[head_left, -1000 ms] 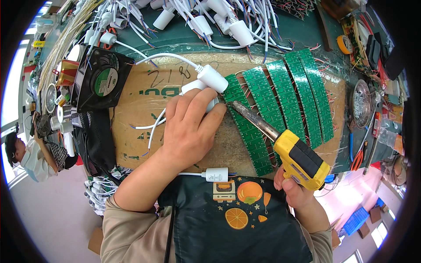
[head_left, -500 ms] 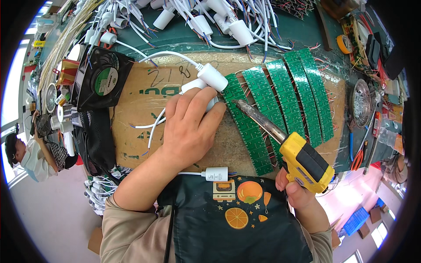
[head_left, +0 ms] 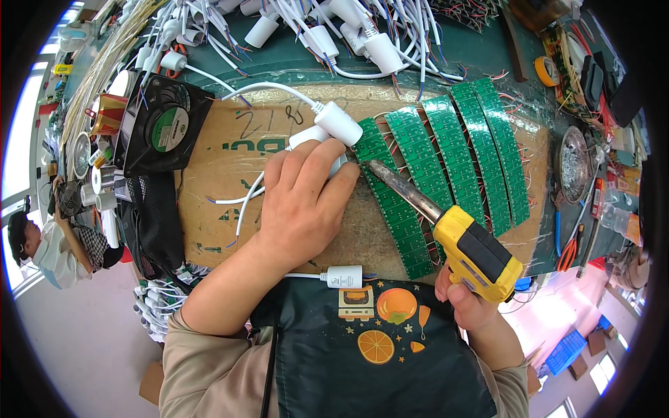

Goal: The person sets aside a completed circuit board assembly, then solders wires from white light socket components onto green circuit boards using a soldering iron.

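Note:
My left hand (head_left: 301,202) is closed over white cylindrical connectors with cables, which lie on the cardboard at the left end of the circuit boards. One white connector (head_left: 339,124) shows above its fingers; those underneath are partly hidden. In my right hand (head_left: 468,303) is a yellow and black soldering gun (head_left: 481,252), its long metal tip angled up and left. That tip is at the upper part of the leftmost green circuit board strip (head_left: 398,221), close to my left fingertips; contact cannot be made out. Several more green circuit board strips (head_left: 456,157) fan out to the right.
A cardboard sheet (head_left: 230,188) covers the bench. A black fan (head_left: 164,125) stands at left, with heaped white cabled connectors (head_left: 320,42) at the back. A round metal dish (head_left: 575,164) and tape roll (head_left: 547,71) sit at right. Another white connector (head_left: 345,276) lies by my apron.
The soldering gun and my right hand have shifted slightly left and upward. My left hand stays nearly still over the connectors.

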Available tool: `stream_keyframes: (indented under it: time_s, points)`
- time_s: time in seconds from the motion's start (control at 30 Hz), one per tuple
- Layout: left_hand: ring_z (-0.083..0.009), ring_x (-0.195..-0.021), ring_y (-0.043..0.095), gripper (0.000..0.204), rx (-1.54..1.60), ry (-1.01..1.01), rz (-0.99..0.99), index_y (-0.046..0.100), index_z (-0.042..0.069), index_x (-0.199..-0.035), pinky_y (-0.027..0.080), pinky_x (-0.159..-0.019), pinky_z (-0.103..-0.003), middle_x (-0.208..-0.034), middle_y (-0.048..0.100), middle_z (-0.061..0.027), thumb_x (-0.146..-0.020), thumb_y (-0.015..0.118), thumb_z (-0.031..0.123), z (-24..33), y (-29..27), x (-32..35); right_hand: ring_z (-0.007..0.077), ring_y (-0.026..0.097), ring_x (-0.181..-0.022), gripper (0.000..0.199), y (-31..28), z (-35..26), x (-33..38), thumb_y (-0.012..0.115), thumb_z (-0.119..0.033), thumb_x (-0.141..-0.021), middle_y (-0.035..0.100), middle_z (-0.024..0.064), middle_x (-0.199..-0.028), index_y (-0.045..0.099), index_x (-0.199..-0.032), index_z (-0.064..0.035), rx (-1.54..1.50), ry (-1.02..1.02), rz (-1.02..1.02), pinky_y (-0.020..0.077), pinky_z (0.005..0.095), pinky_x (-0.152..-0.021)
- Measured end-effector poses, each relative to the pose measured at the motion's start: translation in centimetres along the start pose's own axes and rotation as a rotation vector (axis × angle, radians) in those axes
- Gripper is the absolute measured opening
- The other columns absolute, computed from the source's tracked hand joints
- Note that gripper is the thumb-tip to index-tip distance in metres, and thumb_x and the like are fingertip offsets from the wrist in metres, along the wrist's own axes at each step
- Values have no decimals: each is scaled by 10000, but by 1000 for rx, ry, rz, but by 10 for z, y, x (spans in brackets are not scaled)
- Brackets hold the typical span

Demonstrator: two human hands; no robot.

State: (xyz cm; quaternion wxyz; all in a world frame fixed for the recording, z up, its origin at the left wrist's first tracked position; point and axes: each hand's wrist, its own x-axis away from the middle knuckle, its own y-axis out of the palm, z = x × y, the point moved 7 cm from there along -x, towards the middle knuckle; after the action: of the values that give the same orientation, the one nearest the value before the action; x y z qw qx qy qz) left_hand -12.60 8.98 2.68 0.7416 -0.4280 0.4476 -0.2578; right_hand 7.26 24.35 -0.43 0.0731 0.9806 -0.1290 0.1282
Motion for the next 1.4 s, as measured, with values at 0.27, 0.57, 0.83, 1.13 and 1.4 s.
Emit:
stream_keyframes:
  time_s: [0.27, 0.57, 0.83, 1.13, 1.4]
  points:
    - [-286, -1016, 604, 342, -2, -4, 3, 696, 91, -1032, 417, -840, -400, -1199, 609, -91, -702, 745, 15, 0, 0, -1, 145, 522, -607, 778, -4, 9, 7, 803, -431, -850, 548, 54, -729, 461, -1370, 36, -31, 51, 72, 453, 291, -543]
    - [-284, -1014, 604, 357, -4, -7, 1, 697, 92, -1036, 418, -842, -400, -1201, 610, -91, -691, 749, 17, 0, 0, 0, 160, 540, -654, 948, -4, 4, 10, 854, -546, -755, 538, 38, -769, 441, -1389, 26, -270, 101, 139, 478, 316, -595]
    - [-285, -1015, 605, 358, -13, -3, 2, 697, 92, -1033, 420, -845, -401, -1197, 610, -90, -687, 746, 13, 1, 0, -1, 174, 600, -843, 754, 1, 8, 14, 796, -385, -883, 612, 92, -972, 463, -1441, -3, -366, -96, -84, 529, 334, -724]
    - [-287, -1029, 608, 367, -24, 5, -2, 689, 91, -1030, 424, -855, -410, -1183, 608, -90, -676, 737, 5, 3, -1, -2, 156, 564, -682, 502, 0, 27, 23, 748, -319, -918, 584, 42, -810, 580, -1270, -2, -215, -77, -74, 462, 303, -584]
    - [-276, -986, 621, 318, 11, 4, 11, 687, 88, -1023, 422, -825, -394, -1148, 628, -82, -717, 758, 35, 2, -1, -2, 184, 544, -620, 336, 1, 28, 23, 730, -337, -930, 577, 36, -757, 636, -1039, -33, 49, -93, -81, 420, 322, -544]
